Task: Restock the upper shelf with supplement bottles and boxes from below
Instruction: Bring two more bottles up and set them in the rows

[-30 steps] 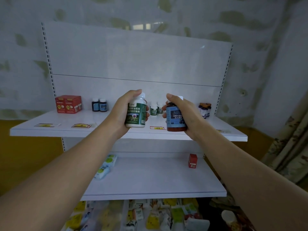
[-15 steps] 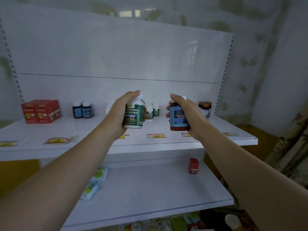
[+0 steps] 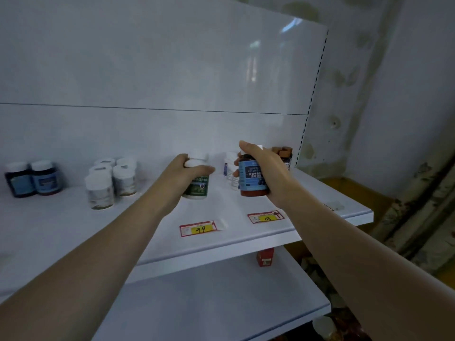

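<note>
Left hand [image 3: 183, 172] clamped on green bottle [image 3: 197, 185], right hand [image 3: 266, 168] on blue-label bottle [image 3: 253, 179], both over upper shelf [image 3: 147, 230]; placement step, to be set down upright w/ matching stock.

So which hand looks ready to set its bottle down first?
Probably the left hand: its green-label bottle sits low over bare upper shelf. The right hand holds the blue-label bottle slightly higher.

Stained wall [image 3: 406, 94] — white shelving back panel [image 3: 147, 57]
</note>
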`<control>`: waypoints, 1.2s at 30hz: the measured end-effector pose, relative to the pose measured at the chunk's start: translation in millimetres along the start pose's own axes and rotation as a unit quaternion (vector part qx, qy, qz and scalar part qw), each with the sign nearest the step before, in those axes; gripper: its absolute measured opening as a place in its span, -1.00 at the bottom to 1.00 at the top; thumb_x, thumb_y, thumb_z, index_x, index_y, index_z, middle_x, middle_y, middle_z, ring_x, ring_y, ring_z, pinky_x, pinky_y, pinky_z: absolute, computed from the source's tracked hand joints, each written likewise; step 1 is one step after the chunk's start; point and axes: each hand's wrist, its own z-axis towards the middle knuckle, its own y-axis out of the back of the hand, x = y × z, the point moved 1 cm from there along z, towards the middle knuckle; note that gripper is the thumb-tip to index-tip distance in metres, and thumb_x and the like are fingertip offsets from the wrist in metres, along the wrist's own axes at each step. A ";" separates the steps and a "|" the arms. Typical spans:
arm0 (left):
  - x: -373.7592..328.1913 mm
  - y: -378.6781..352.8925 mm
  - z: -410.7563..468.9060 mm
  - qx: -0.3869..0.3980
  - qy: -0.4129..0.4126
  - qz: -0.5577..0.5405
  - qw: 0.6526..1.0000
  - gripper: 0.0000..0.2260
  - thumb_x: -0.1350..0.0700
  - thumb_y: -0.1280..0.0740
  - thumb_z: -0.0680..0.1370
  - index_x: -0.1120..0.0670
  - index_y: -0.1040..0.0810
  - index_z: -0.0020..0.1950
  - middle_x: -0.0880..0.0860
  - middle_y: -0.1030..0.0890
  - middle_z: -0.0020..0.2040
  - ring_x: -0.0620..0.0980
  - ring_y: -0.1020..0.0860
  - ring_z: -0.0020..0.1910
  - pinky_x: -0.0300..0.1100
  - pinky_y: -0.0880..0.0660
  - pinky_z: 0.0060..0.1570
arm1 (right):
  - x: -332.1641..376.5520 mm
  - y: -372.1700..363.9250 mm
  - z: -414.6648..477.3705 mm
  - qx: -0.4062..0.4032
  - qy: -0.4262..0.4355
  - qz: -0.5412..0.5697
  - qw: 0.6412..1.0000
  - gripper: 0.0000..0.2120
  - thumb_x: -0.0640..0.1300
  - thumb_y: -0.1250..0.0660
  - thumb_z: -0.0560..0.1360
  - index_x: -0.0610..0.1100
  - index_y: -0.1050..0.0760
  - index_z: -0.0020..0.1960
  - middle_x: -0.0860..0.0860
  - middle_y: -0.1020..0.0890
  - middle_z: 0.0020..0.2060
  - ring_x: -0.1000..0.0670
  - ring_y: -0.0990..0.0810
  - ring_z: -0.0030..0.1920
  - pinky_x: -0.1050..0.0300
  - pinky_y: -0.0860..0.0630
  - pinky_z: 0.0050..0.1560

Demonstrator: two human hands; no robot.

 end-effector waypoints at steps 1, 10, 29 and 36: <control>7.7 -5.0 9.9 -0.003 0.001 0.019 1.000 -0.60 0.18 -0.46 0.43 0.12 -0.41 0.20 0.11 -0.57 0.07 0.05 -0.56 0.00 -0.02 -0.51 0.07 | -4.2 5.6 10.6 0.006 0.000 -0.005 1.000 -0.67 0.12 -0.36 0.47 -0.14 -0.52 0.02 0.00 -0.66 -0.26 0.02 -0.66 -0.34 0.08 -0.61 -0.17; 65.0 -30.9 91.1 -0.088 0.022 0.217 0.972 -0.53 0.22 -0.59 0.28 0.14 -0.56 0.14 0.12 -0.56 0.16 0.15 -0.51 0.18 0.06 -0.46 0.23 | -26.8 50.5 107.9 0.090 -0.006 0.009 0.996 -0.74 0.10 -0.36 0.48 -0.11 -0.50 -0.07 0.03 -0.66 -0.28 0.04 -0.65 -0.33 0.12 -0.58 -0.29; 80.5 -69.9 150.1 -0.252 0.008 0.531 0.809 -0.76 0.25 -0.24 0.56 0.32 -0.40 0.20 0.27 -0.39 0.20 0.28 -0.50 0.05 -0.01 -0.42 -0.05 | -47.0 63.1 187.1 0.168 -0.006 0.037 0.985 -0.77 0.06 -0.35 0.49 -0.11 -0.50 -0.12 -0.01 -0.65 -0.27 0.01 -0.64 -0.32 0.13 -0.59 -0.18; 87.7 -67.9 163.9 -0.265 -0.004 0.505 0.821 -0.65 0.33 -0.25 0.52 0.28 -0.28 0.28 0.28 -0.47 0.15 0.27 -0.50 0.06 -0.05 -0.36 -0.14 | -49.6 60.0 193.6 0.170 0.001 0.012 0.985 -0.77 0.08 -0.32 0.51 -0.10 -0.49 -0.08 0.01 -0.64 -0.25 0.00 -0.64 -0.28 0.13 -0.58 -0.15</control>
